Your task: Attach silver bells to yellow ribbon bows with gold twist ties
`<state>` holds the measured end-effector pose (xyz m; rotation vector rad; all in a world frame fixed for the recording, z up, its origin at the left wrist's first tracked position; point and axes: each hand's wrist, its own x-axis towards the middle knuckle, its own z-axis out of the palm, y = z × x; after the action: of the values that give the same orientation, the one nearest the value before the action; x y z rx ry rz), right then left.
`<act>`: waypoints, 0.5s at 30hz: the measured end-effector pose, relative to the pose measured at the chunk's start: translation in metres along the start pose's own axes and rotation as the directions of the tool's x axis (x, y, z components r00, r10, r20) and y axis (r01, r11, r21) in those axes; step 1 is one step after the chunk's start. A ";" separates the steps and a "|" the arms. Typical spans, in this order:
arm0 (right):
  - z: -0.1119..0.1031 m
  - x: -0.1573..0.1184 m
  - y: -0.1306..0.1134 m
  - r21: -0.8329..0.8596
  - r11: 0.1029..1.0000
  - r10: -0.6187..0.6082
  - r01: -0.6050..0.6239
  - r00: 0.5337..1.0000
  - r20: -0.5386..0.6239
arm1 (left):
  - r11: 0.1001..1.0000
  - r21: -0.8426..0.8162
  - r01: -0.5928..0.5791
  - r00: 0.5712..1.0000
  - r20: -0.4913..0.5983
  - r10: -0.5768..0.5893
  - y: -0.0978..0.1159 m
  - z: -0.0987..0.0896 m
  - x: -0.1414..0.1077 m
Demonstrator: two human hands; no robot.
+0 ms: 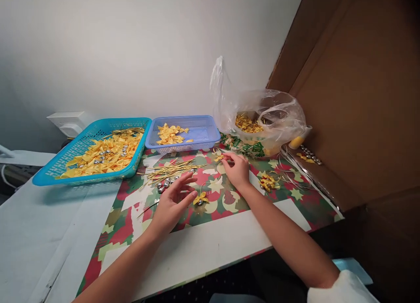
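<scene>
My left hand (173,201) hovers over the patterned sheet with its fingers apart and nothing in them. Close to its thumb and index finger lies a yellow ribbon bow with a small silver bell (200,199). Under and behind its fingers are loose silver bells (166,183) and a bunch of gold twist ties (170,169). Farther back, my right hand (237,168) pinches a yellow ribbon bow (218,156) at the fingertips. A thin pale cord (215,179) trails on the sheet below that bow.
A teal basket (93,178) holds yellow bows, bells and gold ties; beside it stands a blue basket (197,143) with bows. Behind my right hand sits a clear plastic bag (285,114) of gold pieces. Finished-looking bows (269,181) lie rightward, near a cardboard wall (357,101).
</scene>
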<state>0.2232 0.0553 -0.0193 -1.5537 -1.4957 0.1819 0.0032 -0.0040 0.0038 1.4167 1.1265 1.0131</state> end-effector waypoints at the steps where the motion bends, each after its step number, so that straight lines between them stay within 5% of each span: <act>1: 0.000 0.004 0.005 -0.027 0.998 0.050 -0.049 0.998 0.024 | 1.000 0.000 0.004 1.000 0.004 -0.004 0.000 0.000 0.000; 8: 0.003 0.005 0.009 -0.017 0.998 0.064 -0.062 0.992 0.112 | 0.999 0.043 0.023 1.000 -0.010 -0.023 0.001 -0.003 0.001; 15: 0.003 -0.005 -0.013 0.005 0.995 -0.102 0.102 0.991 0.083 | 0.993 0.116 0.029 0.999 -0.018 -0.027 -0.002 -0.008 0.005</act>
<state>0.2110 0.0500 -0.0145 -1.4807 -1.6360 0.1900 -0.0037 0.0022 0.0029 1.4830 1.2310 0.9537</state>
